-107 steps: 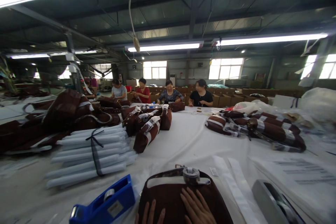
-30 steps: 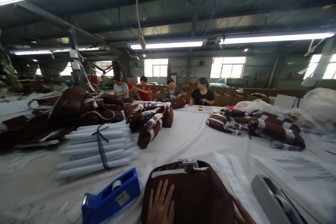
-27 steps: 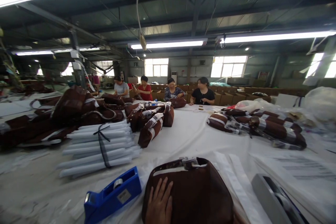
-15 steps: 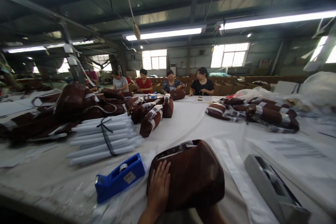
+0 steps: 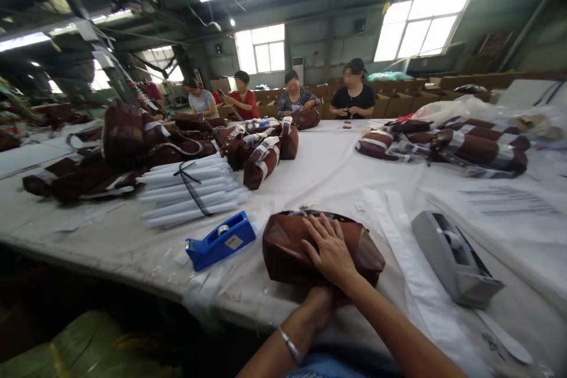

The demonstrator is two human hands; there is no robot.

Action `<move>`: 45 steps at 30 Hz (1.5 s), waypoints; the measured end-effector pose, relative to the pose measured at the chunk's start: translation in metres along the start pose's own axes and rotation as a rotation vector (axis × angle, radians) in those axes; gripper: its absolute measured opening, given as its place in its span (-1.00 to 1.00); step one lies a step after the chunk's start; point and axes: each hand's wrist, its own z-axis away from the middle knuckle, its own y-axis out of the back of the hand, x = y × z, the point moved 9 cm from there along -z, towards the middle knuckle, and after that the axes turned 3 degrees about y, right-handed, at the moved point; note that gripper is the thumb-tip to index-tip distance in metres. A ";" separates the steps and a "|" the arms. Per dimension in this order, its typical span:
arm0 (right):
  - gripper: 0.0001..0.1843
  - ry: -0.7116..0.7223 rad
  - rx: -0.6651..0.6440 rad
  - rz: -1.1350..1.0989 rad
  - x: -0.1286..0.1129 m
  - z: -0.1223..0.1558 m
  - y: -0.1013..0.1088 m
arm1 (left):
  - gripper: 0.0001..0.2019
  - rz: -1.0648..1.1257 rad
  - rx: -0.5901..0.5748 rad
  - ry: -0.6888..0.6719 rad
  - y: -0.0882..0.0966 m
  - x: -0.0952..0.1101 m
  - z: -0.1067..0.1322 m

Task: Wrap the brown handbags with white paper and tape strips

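The brown bag (image 5: 286,251) lies on the white-covered table (image 5: 328,174), directly beneath the right hand (image 5: 330,248) and just above the left hand (image 5: 321,302); it reaches out past the right hand on both sides. A dark strap (image 5: 305,211) runs along its far edge, beyond the right hand's fingertips.

The right hand is laid flat on the bag's upper face, palm down, fingers parted and pointing away from the person, clasping nothing. Its forearm comes in from the lower right and passes over the left hand's end. The left hand goes in at the bag's near lower edge, its fingers hidden, so whether it grasps the bag or only props it cannot be told. A silver bangle (image 5: 290,345) circles the left wrist.

Left of the hands, near the bag, sits a blue tape dispenser (image 5: 221,243); past it lies a tied bundle of white rolls (image 5: 190,192). Right of the hands are white strips (image 5: 405,251), then a grey tape dispenser (image 5: 427,242). Farther beyond the grip, wrapped brown bags (image 5: 261,168) lie to the left and more packed bags (image 5: 478,150) to the right. Co-workers (image 5: 354,97) are across the table, well apart from the hands.
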 end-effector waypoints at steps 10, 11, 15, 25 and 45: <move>-0.34 0.000 -0.021 0.004 -0.004 0.059 -0.041 | -0.64 -0.198 0.388 -0.281 0.153 0.066 0.011; -0.37 0.013 -0.039 -0.005 -0.005 0.059 -0.038 | -0.61 -0.363 0.435 -0.316 0.152 0.062 -0.002; -0.51 0.073 -0.063 -0.106 0.004 0.037 0.008 | -0.49 -0.781 0.436 -0.290 0.117 0.016 -0.030; -0.24 0.036 -0.013 0.035 0.058 0.025 -0.014 | -0.44 -0.849 0.486 -0.312 0.102 0.002 -0.006; -0.30 0.233 -0.131 -0.142 0.022 0.012 -0.001 | -0.46 -0.919 0.702 -0.114 0.120 -0.014 -0.009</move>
